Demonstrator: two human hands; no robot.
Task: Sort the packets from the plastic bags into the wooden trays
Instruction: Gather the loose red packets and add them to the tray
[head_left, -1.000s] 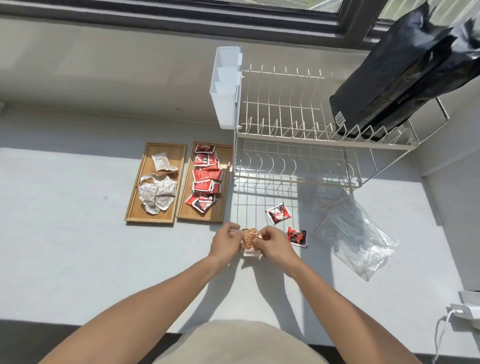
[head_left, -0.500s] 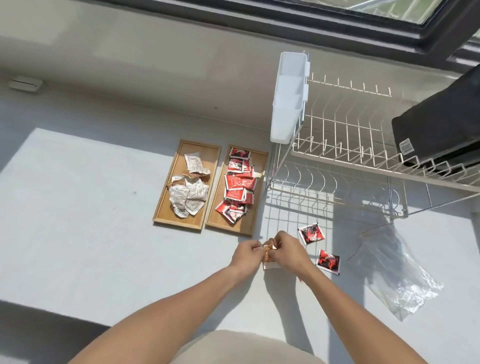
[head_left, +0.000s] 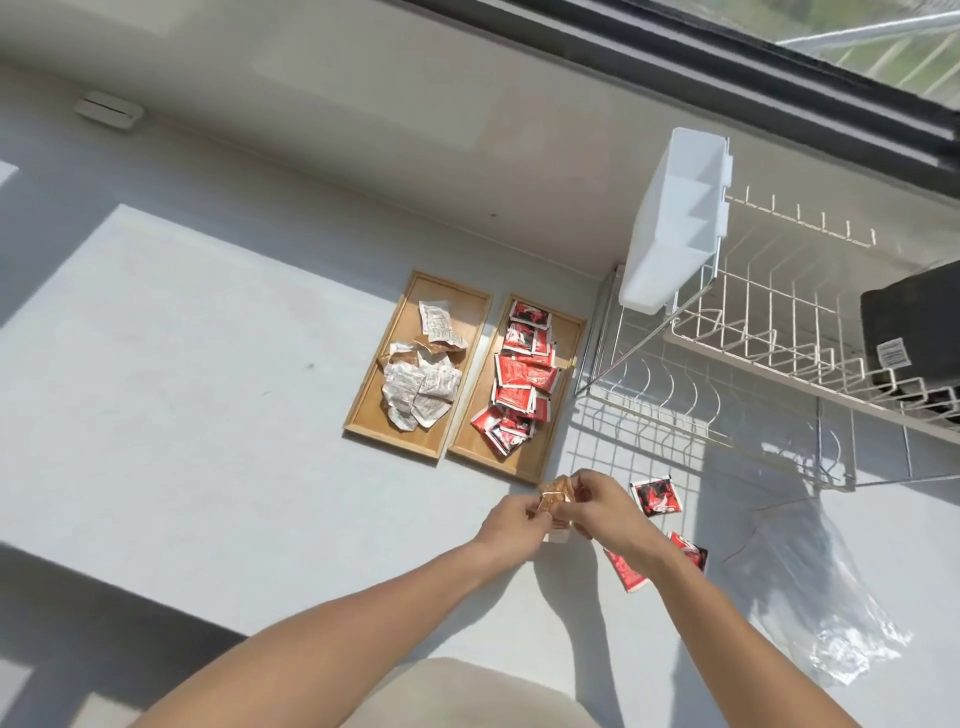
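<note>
My left hand (head_left: 511, 522) and my right hand (head_left: 602, 506) meet over the counter, both pinching a small bunch of orange-brown packets (head_left: 553, 496). Just beyond them lie two wooden trays side by side. The left tray (head_left: 363, 415) holds several white crumpled packets (head_left: 421, 387). The right tray (head_left: 540, 457) holds several red packets (head_left: 519, 379). Loose red packets lie on the counter right of my hands: one (head_left: 655, 496) beyond my right wrist, one (head_left: 691, 551) beside the forearm, one (head_left: 626, 571) partly under it. A clear plastic bag (head_left: 821, 587) lies flat at the right.
A white wire dish rack (head_left: 753, 353) stands at the back right with a white plastic caddy (head_left: 675, 223) on its side and a black bag (head_left: 914, 332) on its upper shelf. A window frame runs along the top. The grey counter (head_left: 208, 415) stretches left.
The view has swung left and down, so trays and rack sit further right. Both hands stay together on the orange-brown packets. A third loose red packet now shows under my right forearm.
</note>
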